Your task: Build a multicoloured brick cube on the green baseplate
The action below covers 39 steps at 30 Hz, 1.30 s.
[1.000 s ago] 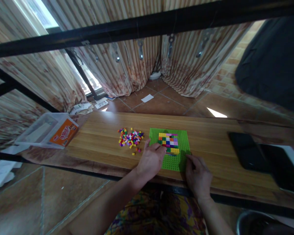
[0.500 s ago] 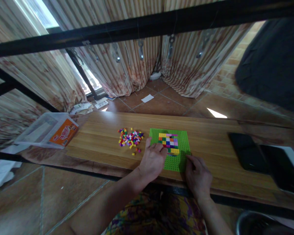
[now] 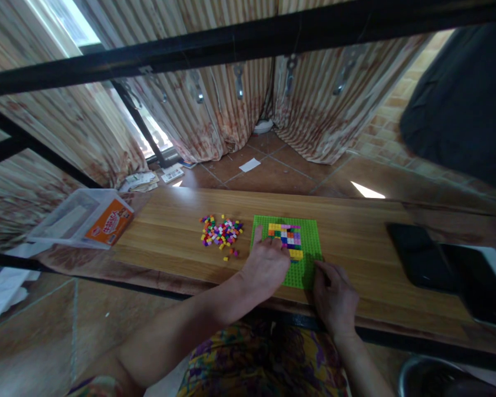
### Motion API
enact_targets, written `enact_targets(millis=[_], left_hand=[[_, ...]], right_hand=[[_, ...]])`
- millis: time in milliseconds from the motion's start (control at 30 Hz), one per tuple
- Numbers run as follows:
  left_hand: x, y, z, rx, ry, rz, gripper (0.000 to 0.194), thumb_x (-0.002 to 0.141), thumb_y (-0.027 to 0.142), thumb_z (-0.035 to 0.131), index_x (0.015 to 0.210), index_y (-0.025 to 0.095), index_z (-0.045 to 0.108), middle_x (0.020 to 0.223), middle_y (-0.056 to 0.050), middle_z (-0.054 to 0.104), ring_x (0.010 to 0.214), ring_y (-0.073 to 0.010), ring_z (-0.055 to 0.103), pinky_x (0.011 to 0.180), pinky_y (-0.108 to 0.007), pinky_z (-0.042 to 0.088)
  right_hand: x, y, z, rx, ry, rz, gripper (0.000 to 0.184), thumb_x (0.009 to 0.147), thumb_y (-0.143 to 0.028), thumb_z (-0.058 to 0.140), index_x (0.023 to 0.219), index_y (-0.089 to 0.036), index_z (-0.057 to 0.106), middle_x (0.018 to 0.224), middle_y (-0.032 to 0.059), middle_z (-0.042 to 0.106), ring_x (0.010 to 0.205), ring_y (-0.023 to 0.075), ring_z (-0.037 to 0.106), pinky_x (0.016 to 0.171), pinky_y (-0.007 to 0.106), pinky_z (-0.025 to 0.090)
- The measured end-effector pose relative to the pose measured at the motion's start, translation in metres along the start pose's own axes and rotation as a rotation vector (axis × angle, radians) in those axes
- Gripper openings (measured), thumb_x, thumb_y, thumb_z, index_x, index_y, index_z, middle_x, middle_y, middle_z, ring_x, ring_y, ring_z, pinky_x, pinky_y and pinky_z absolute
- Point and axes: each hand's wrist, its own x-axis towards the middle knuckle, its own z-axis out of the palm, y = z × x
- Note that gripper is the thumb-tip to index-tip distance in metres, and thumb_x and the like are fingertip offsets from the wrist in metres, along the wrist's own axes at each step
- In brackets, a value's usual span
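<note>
A green studded baseplate (image 3: 308,242) lies on the wooden board, with a block of colourful toy bricks (image 3: 291,234) fixed on it in rows. My left hand (image 3: 268,266) reaches over the plate's left part, its fingers bent down at the lower left of the bricks and one finger sticking out. Its fingertips are hidden, so whatever they pinch cannot be made out. At the plate's lower right edge, my right hand (image 3: 336,292) is closed on the rim. Left of the plate is a loose pile of small bricks (image 3: 221,231).
A clear plastic box (image 3: 72,218) with an orange label stands at the far left. Dark flat devices (image 3: 419,256) lie at the right of the wooden board (image 3: 169,242). A black metal bar (image 3: 248,47) crosses above the board, before striped curtains.
My left hand has shifted a little to the right over the bricks and now covers more of their lower left. My right hand stays at the plate's edge.
</note>
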Motion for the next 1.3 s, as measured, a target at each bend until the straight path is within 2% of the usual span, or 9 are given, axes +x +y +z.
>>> enact_targets(millis=[67,333,533,700,1033,1300], left_hand=[[0.000,-0.001,-0.002,-0.010,-0.024,0.008,0.019,0.087,0.010,0.052,0.081,0.013,0.070,0.079,-0.007,0.067,0.079,-0.0214,0.065,0.108,-0.058,0.030],[0.002,-0.005,-0.004,-0.053,0.018,0.003,0.018,0.087,0.010,0.052,0.080,0.014,0.069,0.077,-0.006,0.066,0.076,-0.0205,0.065,0.104,-0.051,0.032],[0.005,-0.020,-0.002,-0.086,-0.002,0.086,0.020,0.088,0.011,0.051,0.078,0.015,0.069,0.075,-0.005,0.067,0.076,-0.0196,0.065,0.104,-0.050,0.030],[0.005,-0.029,-0.002,-0.119,-0.024,0.100,0.020,0.089,0.013,0.051,0.081,0.015,0.068,0.078,-0.006,0.069,0.079,-0.0199,0.066,0.099,-0.045,0.035],[0.018,-0.008,-0.027,-0.020,-0.123,0.048,0.025,0.086,0.006,0.048,0.075,0.012,0.069,0.076,-0.012,0.072,0.075,-0.0242,0.068,0.097,-0.050,0.035],[0.024,0.005,-0.031,0.032,-0.142,0.008,0.023,0.088,0.008,0.051,0.075,0.012,0.071,0.074,-0.011,0.072,0.076,-0.0223,0.068,0.103,-0.057,0.033]], right_hand=[[0.000,0.000,0.000,0.013,-0.002,0.001,0.028,0.095,-0.030,0.047,0.098,-0.016,0.071,0.093,0.0077,0.071,0.081,0.0180,0.065,0.068,0.027,0.048],[0.000,-0.003,0.000,0.019,-0.025,0.033,0.028,0.096,-0.030,0.045,0.099,-0.017,0.071,0.095,0.0084,0.071,0.081,0.0185,0.065,0.068,0.029,0.048],[0.000,-0.005,-0.001,0.006,-0.030,0.033,0.028,0.096,-0.028,0.045,0.100,-0.017,0.071,0.096,0.0081,0.070,0.080,0.0181,0.064,0.067,0.028,0.047],[0.001,-0.008,0.000,0.014,-0.023,0.047,0.028,0.095,-0.027,0.044,0.101,-0.018,0.070,0.097,0.0080,0.070,0.080,0.0172,0.063,0.069,0.028,0.047],[0.001,-0.008,-0.001,0.043,-0.042,0.063,0.027,0.094,-0.025,0.044,0.103,-0.019,0.070,0.098,0.0078,0.069,0.083,0.0178,0.065,0.071,0.029,0.050],[0.000,-0.007,0.000,0.053,-0.042,0.045,0.027,0.094,-0.024,0.044,0.102,-0.019,0.069,0.097,0.0072,0.069,0.084,0.0173,0.064,0.073,0.028,0.049]])
